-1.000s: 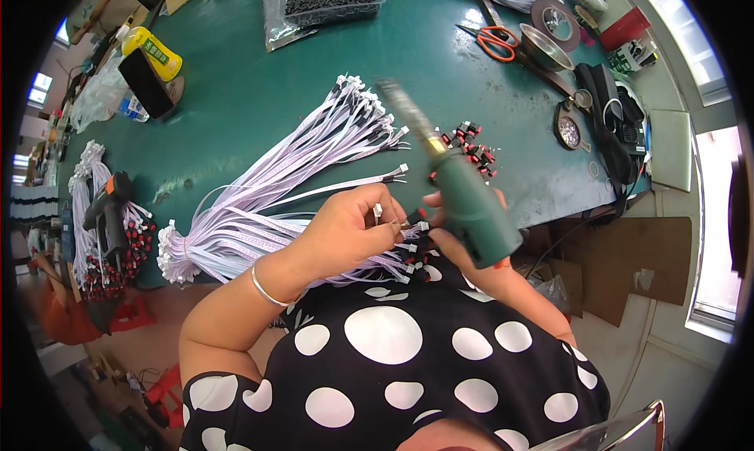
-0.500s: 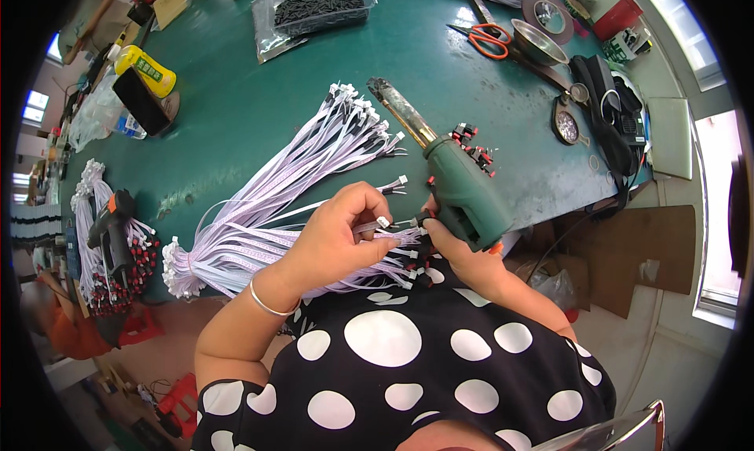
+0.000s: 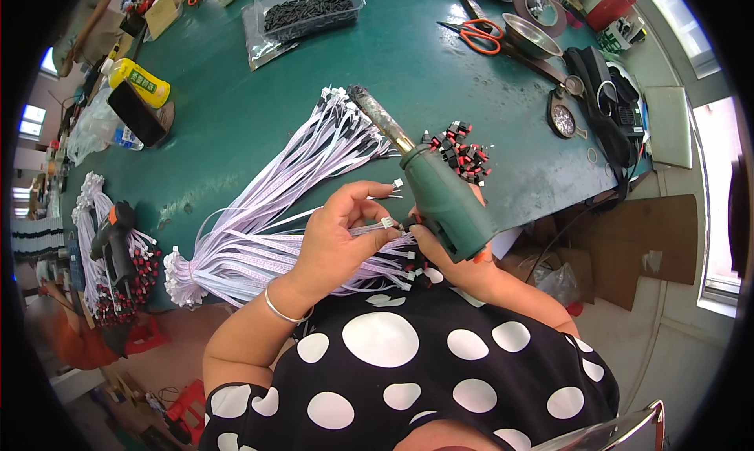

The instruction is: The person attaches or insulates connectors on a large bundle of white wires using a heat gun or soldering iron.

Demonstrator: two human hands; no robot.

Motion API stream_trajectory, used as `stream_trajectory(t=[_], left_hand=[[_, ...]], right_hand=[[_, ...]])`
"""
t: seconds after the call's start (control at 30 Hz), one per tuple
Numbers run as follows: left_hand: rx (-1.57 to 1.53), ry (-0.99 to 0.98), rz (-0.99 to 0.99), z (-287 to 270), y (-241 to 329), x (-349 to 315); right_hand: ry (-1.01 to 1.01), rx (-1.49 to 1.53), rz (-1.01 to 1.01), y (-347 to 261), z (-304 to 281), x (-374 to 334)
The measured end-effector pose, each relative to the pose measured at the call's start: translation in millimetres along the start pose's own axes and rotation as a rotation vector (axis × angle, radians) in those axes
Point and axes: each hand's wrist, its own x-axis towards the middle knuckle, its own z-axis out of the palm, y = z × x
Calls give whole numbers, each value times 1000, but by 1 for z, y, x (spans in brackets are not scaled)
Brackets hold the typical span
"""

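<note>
In the middle my left hand (image 3: pixel 338 231) is closed in a pinch on a thin cable with a white connector (image 3: pixel 386 223). Close against it, my right hand (image 3: pixel 455 269) pinches a small black piece (image 3: pixel 408 222) at the cable's end. A green heat gun (image 3: pixel 448 196) hangs over the right hand and hides part of it, its metal nozzle pointing to the far left. Under and beside my left hand spreads a bundle of white and pale purple cables (image 3: pixel 243 251). Behind the gun lies a pile of small black and red connectors (image 3: pixel 465 156).
A clear tray (image 3: pixel 345 19) of black pieces stands at the back. Orange-handled scissors (image 3: pixel 481 36) and a metal bowl (image 3: pixel 531 36) are back right. At left are a phone (image 3: pixel 137 113), a yellow bottle (image 3: pixel 145 82), a glue gun (image 3: pixel 116 243) and another cable bundle (image 3: pixel 88 203).
The heat gun and my right hand appear further left, showing more of the connector pile. The whole view has shifted slightly. My left index finger reaches out more above the pinch.
</note>
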Motion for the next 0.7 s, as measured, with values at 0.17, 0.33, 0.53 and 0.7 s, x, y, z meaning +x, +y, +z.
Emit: stream_trajectory(t=[0.17, 0.33, 0.53, 0.7], left_hand=[[57, 47, 29, 6, 0, 0], [-67, 147, -22, 9, 1, -3], [167, 159, 48, 14, 6, 7], [-52, 228, 85, 6, 7, 10]], right_hand=[[-10, -150, -34, -11, -4, 2], [12, 109, 125, 3, 2, 2], [-3, 77, 54, 0, -3, 10], [68, 311, 340, -16, -21, 27]])
